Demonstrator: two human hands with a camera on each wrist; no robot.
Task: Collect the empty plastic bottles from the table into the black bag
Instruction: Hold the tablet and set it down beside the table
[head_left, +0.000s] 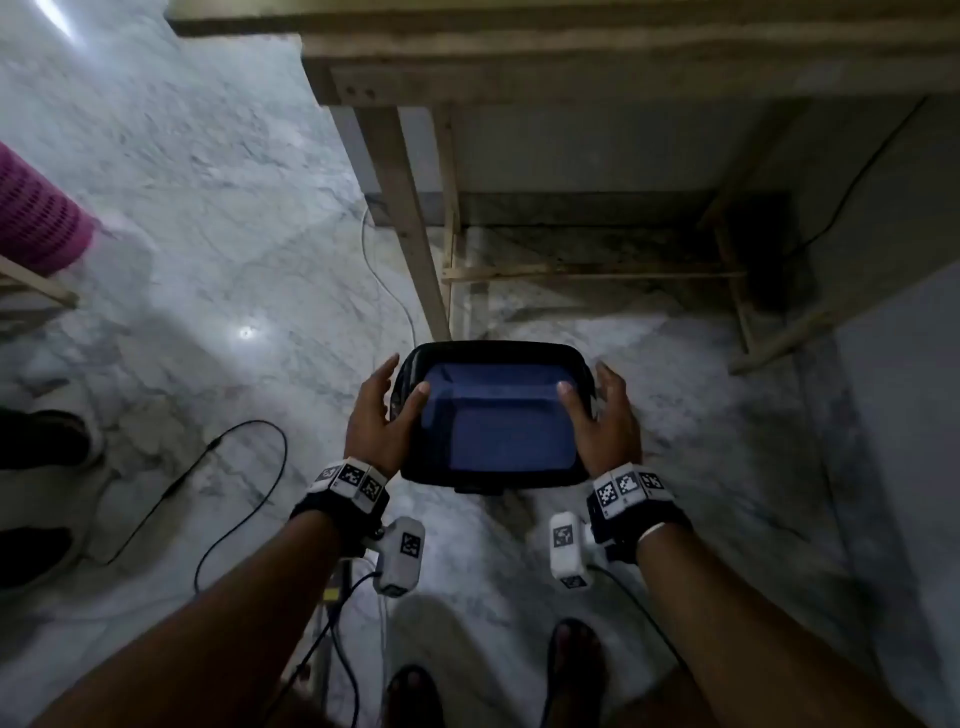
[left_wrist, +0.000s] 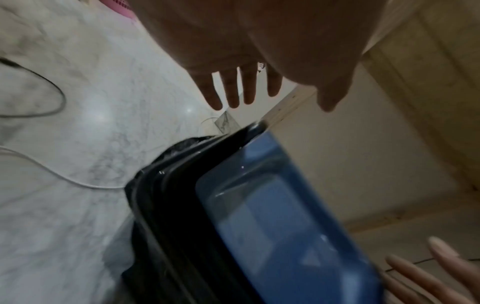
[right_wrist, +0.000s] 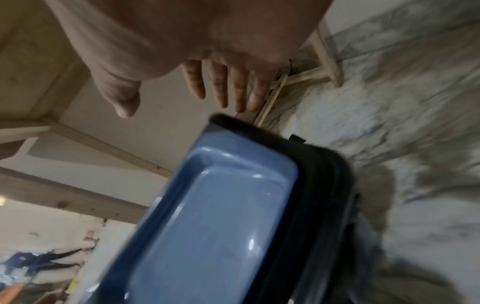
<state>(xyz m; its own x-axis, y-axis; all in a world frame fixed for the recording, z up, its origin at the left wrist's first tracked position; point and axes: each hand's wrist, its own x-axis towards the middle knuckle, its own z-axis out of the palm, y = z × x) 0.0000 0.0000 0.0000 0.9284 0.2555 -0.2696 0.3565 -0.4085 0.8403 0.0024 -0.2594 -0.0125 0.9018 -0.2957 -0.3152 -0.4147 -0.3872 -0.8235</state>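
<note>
A blue bin (head_left: 498, 431) stands on the marble floor in front of me, with the black bag (head_left: 493, 349) folded over its rim. Its inside looks empty, and no bottle shows in any view. My left hand (head_left: 400, 387) is at the bin's left side, fingers straight and thumb reaching over the rim. My right hand (head_left: 584, 382) mirrors it on the right side. In the left wrist view the left hand (left_wrist: 280, 98) is spread above the black bag (left_wrist: 176, 205) and bin (left_wrist: 272, 226). In the right wrist view the right hand (right_wrist: 176, 105) is spread above the bin (right_wrist: 207, 216) and bag (right_wrist: 324, 185).
A wooden table (head_left: 571, 67) rises just beyond the bin, its leg (head_left: 405, 218) close to the bin's far left corner. A pink basket (head_left: 36, 218) sits far left. Cables (head_left: 249, 467) trail over the floor. Someone's shoes (head_left: 41, 441) are at the left edge.
</note>
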